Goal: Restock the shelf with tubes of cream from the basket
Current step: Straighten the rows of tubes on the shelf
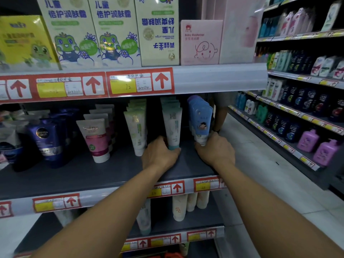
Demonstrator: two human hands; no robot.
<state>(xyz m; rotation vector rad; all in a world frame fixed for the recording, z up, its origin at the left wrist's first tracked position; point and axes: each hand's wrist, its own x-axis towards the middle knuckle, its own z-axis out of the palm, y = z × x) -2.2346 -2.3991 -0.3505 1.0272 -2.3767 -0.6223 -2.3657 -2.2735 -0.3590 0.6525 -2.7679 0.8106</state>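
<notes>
On the dark middle shelf point(111, 170) stand rows of cream tubes, caps down. My left hand point(160, 155) grips the teal cap of the front white-and-teal tube point(173, 125). My right hand point(216, 151) holds the base of the front blue tube point(201, 120) at the right end of the shelf. A row of white-and-green tubes point(135, 125) stands just left of my left hand. The basket is mostly hidden; only an orange-red edge point(171, 255) shows at the bottom.
Pink-and-white tubes point(96, 138) and dark blue Nivea tubes point(46, 138) stand further left. Boxed children's creams point(115, 32) fill the shelf above. More tubes point(179, 207) sit on the shelf below. Across the tiled aisle, shelves carry bottles point(307, 108).
</notes>
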